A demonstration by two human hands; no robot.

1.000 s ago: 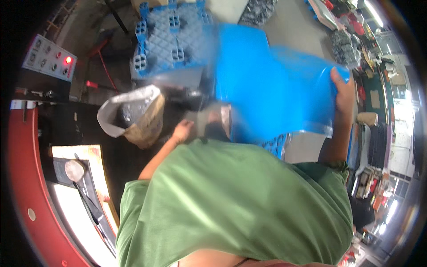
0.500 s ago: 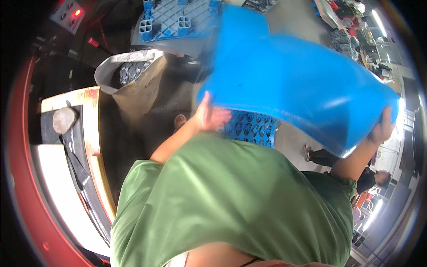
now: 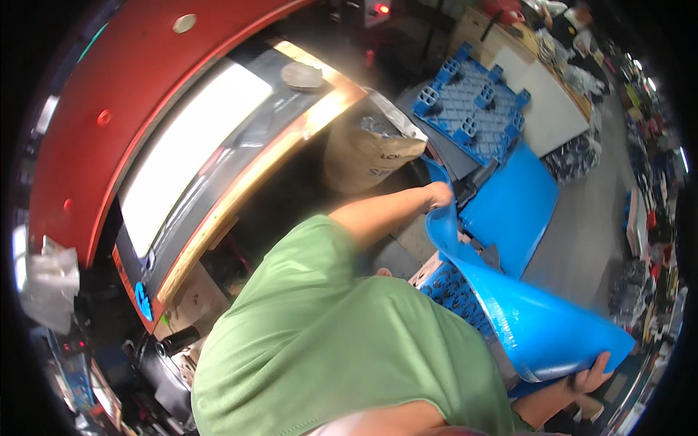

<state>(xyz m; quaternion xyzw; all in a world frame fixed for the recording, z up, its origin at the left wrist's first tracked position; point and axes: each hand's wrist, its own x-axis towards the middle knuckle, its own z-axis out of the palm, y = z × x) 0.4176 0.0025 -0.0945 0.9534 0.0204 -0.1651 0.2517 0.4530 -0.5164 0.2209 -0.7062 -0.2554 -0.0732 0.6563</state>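
Beyond the wood-rimmed edge of the black machine bed [image 3: 256, 173], a bright-blue flexible plastic sheet [image 3: 542, 312] bows in mid-air: the right hand [image 3: 590, 375] pinches its edge, probably against sagging; whether the left hand [image 3: 438, 195] at its other end pinches too, I can't tell.

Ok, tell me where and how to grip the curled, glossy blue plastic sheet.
Probably best take the sheet by opposite ends, the left hand from the left and right hand from the right: it bows between them and looks floppy.
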